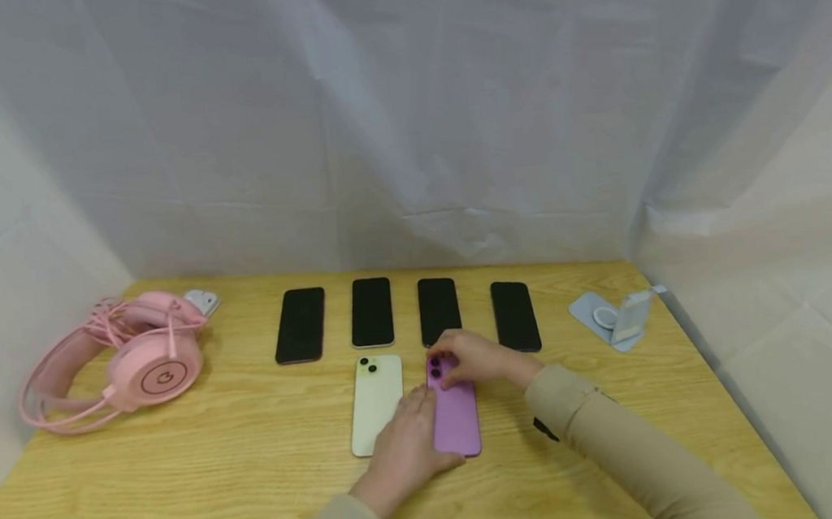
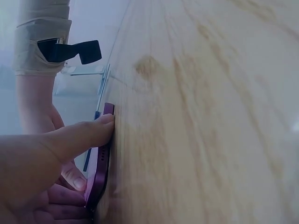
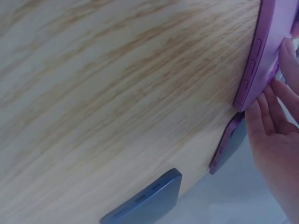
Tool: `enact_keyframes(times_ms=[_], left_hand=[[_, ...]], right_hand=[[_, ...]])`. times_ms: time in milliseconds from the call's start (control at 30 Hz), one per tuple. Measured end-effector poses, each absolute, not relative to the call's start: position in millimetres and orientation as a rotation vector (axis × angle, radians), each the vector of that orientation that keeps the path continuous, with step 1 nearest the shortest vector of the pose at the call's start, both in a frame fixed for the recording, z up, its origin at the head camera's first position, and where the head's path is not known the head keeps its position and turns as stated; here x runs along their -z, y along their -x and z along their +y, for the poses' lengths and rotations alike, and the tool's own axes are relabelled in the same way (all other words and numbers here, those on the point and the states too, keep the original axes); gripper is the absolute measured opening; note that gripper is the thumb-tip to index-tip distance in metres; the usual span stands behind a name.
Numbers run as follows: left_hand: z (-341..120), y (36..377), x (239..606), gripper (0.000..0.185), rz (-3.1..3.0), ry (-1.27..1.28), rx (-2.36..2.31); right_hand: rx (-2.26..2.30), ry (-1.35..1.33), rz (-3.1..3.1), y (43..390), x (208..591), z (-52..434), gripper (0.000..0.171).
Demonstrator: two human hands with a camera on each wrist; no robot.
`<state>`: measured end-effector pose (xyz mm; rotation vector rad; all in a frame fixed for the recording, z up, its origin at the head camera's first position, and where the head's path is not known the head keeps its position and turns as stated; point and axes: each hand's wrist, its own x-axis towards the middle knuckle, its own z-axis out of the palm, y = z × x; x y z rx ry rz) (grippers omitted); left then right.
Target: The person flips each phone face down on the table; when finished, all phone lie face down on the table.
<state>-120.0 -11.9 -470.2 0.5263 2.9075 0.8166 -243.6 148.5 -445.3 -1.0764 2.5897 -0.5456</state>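
Note:
A purple smartphone (image 1: 458, 423) lies back up on the table, its two camera lenses at the far left corner. My left hand (image 1: 401, 448) holds it by the near end and the left edge, the thumb on the near edge, as the left wrist view also shows. At the far end, my right hand (image 1: 478, 356) grips it around the camera corner, the thumb on the back and the fingers at the far edge. Just left of it lies a pale cream smartphone (image 1: 376, 401), also back up, partly covered by my left hand.
Several black-screened phones (image 1: 371, 312) lie in a row along the back. On the left are pink headphones (image 1: 157, 378) with a coiled cable, and a small white object (image 1: 202, 301) behind them. A light blue folding charger stand (image 1: 600, 318) sits at the right on the wooden table (image 1: 206, 480).

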Motion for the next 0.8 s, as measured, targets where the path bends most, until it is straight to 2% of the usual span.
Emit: enact_keyframes(times_ms=[167,400,600,800], left_hand=[[-12.8,119.3,468.7,0.105,2.905,-0.542,-0.793],[-29.7,123.4,454.9,0.091,2.881,-0.533,-0.905],[-67.2,132.9,441.6,0.079,3.01,-0.399,-0.951],[-114.8,150.4,444.4,0.071,3.112,-0.192,-0.974]], right_hand=[[0.513,1.081,2.584,245.8,443.1,146.7,0.052],[0.568,1.096,2.568,256.0,432.7,127.6,0.051],[0.566,1.086,2.582,266.6,418.6,89.3,0.053],[0.614,1.004,2.56,280.5,418.9,57.7,0.057]])
